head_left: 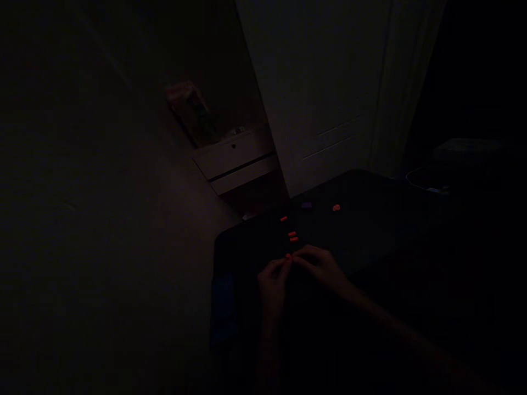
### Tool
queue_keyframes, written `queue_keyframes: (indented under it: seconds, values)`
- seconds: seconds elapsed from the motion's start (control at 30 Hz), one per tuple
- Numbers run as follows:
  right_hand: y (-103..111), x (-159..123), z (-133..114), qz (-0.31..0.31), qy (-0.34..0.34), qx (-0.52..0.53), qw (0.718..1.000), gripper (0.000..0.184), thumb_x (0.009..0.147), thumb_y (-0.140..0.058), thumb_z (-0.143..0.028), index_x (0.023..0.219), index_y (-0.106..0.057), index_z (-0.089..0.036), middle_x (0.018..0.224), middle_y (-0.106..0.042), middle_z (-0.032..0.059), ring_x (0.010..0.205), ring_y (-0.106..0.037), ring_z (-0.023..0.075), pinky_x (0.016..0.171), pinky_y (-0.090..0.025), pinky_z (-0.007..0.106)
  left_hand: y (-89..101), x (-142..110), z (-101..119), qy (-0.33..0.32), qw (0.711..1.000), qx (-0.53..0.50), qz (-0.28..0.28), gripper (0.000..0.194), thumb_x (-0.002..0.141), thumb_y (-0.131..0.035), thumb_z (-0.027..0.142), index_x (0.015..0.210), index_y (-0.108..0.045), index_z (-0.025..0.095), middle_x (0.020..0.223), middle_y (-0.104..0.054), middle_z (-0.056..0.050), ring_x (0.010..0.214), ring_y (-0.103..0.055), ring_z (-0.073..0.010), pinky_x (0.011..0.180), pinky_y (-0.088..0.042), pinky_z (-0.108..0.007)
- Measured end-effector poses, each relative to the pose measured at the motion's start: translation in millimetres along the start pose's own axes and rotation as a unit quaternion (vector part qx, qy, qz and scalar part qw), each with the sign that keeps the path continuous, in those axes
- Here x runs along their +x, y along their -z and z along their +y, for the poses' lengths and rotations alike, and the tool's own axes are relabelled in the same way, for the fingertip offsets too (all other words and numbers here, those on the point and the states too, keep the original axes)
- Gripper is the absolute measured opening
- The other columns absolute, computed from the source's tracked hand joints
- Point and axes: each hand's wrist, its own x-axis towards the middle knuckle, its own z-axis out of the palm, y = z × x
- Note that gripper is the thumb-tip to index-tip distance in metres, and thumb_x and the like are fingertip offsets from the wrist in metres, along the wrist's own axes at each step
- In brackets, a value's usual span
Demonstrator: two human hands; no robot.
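Note:
The scene is very dark. My left hand (272, 282) and my right hand (320, 266) meet over a black table (370, 230), fingertips pinched together on a small orange piece (288, 257). Just beyond the fingers lie two more orange pieces (292, 236), another orange piece (283, 219) a little farther, and a rounder orange bit (336, 208) to the right. A dim purple piece (306, 206) lies near the table's far edge.
A white door (329, 93) stands behind the table. A low pale drawer unit (239, 162) sits on the floor to the left, with a reddish package (189, 107) beside it. A blue object (223, 307) lies at the table's left edge. A white cable (424, 184) lies far right.

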Motion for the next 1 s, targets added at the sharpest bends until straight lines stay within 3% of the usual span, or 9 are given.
queue_keyframes:
  seconds: [0.1,0.63,1.0]
  values:
    - [-0.2,0.4,1.0,0.002,0.001,-0.002,1.000,0.020,0.090,-0.068,-0.040,0.088,-0.076,-0.022,0.089,-0.077,0.0049,0.084,-0.072,0.0221,0.079,-0.056,0.034,-0.3,0.1,-1.4,0.020,1.000,-0.009,0.014,0.024,0.070,-0.083,0.037,0.083,-0.080,0.017,0.088,-0.080,-0.009,0.086,-0.072,-0.0246,0.083,-0.054,-0.034]
    - [-0.6,-3.2,4.4,-0.020,0.060,-0.057,0.996,0.016,0.094,-0.064,-0.034,0.092,-0.074,-0.023,0.090,-0.075,0.0040,0.084,-0.070,0.0208,0.079,-0.053,0.032,3.0,0.0,-5.3,0.000,1.000,-0.004,0.004,0.017,0.073,-0.080,0.031,0.082,-0.079,0.017,0.087,-0.079,-0.007,0.086,-0.072,-0.0236,0.082,-0.054,-0.033]
    - [-2.9,-2.3,6.3,0.008,0.043,-0.051,0.998,0.014,0.094,-0.064,-0.031,0.093,-0.074,-0.022,0.092,-0.076,0.0039,0.085,-0.072,0.0207,0.080,-0.054,0.031,1.3,0.5,-4.1,0.017,1.000,-0.005,0.009,0.024,0.074,-0.080,0.035,0.087,-0.079,0.015,0.092,-0.079,-0.010,0.089,-0.073,-0.0254,0.084,-0.055,-0.035]
